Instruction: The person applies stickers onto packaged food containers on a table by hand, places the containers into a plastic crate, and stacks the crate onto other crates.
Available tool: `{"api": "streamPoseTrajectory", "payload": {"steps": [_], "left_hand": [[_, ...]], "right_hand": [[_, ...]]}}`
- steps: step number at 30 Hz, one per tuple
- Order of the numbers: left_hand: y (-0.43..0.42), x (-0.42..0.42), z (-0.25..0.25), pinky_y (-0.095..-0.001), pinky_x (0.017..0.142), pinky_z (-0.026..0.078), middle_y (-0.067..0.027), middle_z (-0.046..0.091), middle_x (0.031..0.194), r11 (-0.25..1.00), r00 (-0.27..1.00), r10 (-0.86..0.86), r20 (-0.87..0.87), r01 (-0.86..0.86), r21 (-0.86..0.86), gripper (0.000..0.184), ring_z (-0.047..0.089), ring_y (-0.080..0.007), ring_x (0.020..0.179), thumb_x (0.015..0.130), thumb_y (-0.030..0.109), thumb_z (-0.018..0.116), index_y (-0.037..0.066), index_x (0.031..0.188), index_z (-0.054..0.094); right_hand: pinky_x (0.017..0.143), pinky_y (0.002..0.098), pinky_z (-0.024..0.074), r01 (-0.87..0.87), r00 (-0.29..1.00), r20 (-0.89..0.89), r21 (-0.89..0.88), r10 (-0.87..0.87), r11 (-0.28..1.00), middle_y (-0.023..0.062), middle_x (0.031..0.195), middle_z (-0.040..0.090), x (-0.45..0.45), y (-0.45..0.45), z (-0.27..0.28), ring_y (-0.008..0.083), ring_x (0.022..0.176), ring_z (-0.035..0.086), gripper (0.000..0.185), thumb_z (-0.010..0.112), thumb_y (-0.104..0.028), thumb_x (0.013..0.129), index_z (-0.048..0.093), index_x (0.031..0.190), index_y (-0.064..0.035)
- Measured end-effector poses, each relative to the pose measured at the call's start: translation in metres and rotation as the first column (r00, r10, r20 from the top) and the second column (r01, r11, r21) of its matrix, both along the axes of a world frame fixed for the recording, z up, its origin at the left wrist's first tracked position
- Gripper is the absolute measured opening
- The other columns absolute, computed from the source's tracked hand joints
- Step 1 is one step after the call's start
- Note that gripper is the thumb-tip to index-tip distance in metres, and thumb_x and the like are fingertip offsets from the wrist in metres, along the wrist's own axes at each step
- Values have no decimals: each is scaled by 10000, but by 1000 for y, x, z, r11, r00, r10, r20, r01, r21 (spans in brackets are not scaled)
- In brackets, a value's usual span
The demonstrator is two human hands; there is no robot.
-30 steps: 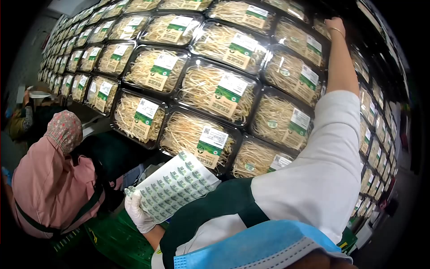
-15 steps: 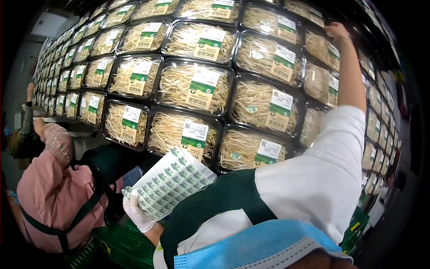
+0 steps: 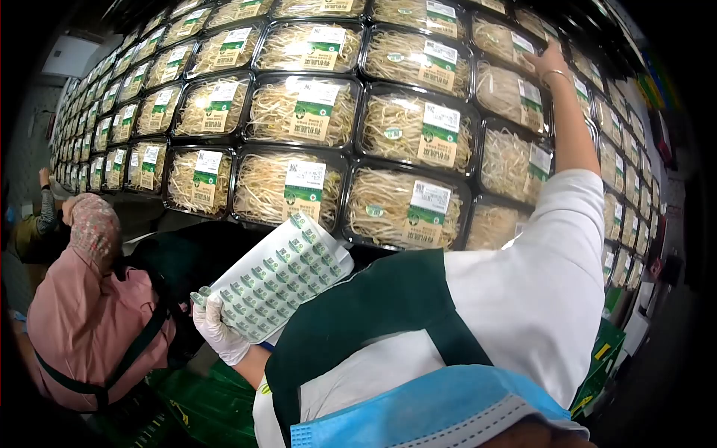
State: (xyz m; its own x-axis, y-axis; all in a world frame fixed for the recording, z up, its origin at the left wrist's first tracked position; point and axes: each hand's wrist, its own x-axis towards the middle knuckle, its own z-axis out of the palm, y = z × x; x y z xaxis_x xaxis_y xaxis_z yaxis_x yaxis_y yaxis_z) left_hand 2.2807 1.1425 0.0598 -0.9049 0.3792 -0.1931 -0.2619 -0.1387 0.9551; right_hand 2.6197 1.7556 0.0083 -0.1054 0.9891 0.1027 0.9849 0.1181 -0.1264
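My left hand [image 3: 219, 328], in a thin white glove, holds a sheet of small green stickers [image 3: 280, 276] by its lower left corner, near my apron. My right arm reaches far out over the packs. Bare and with a band at the wrist, my right hand [image 3: 550, 61] is at a clear-lidded tray of sprouts [image 3: 504, 41] in the upper right; its fingertips are small, and whether they grip anything cannot be made out. A tray nearer me [image 3: 385, 205] carries a green and white label and a small round green sticker.
Rows of packed sprout trays [image 3: 299, 112] cover the surface ahead, left and right. A co-worker in pink [image 3: 97, 313] stands at the left, with another person's arm [image 3: 46, 201] beyond. Green crates [image 3: 202, 396] are below, and another [image 3: 601, 358] is at the lower right.
The view has shifted, so the trays sit further left and higher. My right hand has moved back a little from the far trays. My left hand still holds the sheet.
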Motion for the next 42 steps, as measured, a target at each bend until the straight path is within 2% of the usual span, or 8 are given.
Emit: {"api": "streamPoseTrajectory", "payload": {"steps": [5, 9, 15, 20, 22, 31, 35, 42], "left_hand": [[-9, 0, -3, -217, 641, 450, -68, 581, 798, 994, 992, -108, -61, 109, 23, 137, 569, -121, 689, 778, 51, 560, 6, 894, 504], [10, 0, 5, -223, 665, 428, -62, 566, 801, 985, 983, -166, -79, 169, 29, 146, 546, -128, 689, 753, 32, 541, -21, 883, 502], [63, 12, 28, -207, 625, 424, -33, 585, 792, 896, 900, -434, -24, 429, -114, 142, 540, -93, 677, 728, -27, 510, -26, 859, 565], [63, 17, 13, -209, 639, 452, -52, 625, 815, 818, 820, -571, -30, 572, 53, 178, 571, -86, 695, 764, 35, 593, -28, 931, 591], [56, 23, 19, -206, 631, 453, -51, 625, 810, 818, 819, -573, -8, 573, 58, 179, 573, -87, 686, 762, 30, 592, -25, 933, 592], [35, 35, 3, -211, 600, 478, -54, 624, 773, 838, 823, -544, 162, 525, 146, 137, 591, -102, 647, 733, -6, 616, 10, 869, 607], [29, 32, -20, -209, 631, 466, -32, 620, 775, 841, 834, -538, 119, 525, 128, 117, 580, -90, 675, 727, -23, 617, 28, 832, 604], [28, 45, -17, -200, 617, 443, -43, 618, 801, 814, 810, -581, 84, 575, 84, 133, 571, -82, 670, 754, 20, 590, -8, 884, 593]], "right_hand": [[801, 289, 468, -507, 476, -876, -203, 75, 837, 146, 1179, 435, 0, -96, 22, 243, 1034, 511, 654, 590, 73, 691, 296, 1263, -41], [843, 300, 441, -473, 609, -777, -194, 160, 860, 151, 1183, 433, -15, -125, 18, 243, 1038, 516, 604, 561, 54, 711, 305, 1251, -39], [864, 367, 404, -268, 895, 396, 106, 206, 958, 151, 1042, 562, -5, -117, 9, 290, 969, 531, 371, 548, -225, 774, 516, 1098, -46], [748, 303, 458, -828, 471, -626, -69, 622, 557, 101, 959, 602, -71, -273, 84, 192, 876, 567, 300, 560, -234, 807, 567, 1032, -36], [739, 322, 435, -977, 171, -308, 67, 936, 201, 88, 885, 588, -83, -332, 97, 224, 845, 547, 198, 596, -147, 757, 593, 932, -56], [670, 297, 375, -911, 240, -114, 316, 964, 265, 31, 733, 525, -53, -408, 86, 189, 715, 506, 96, 625, -94, 660, 547, 715, -94], [474, 183, 335, -372, 510, -827, 34, 235, 928, -12, 600, 544, -14, -332, 57, 50, 540, 455, 242, 669, -271, 725, 600, 690, -42], [673, 402, 456, -195, 973, -111, 89, 204, 977, 138, 749, 616, 14, -263, 1, 311, 741, 587, 337, 517, -415, 750, 630, 768, -99]]}}
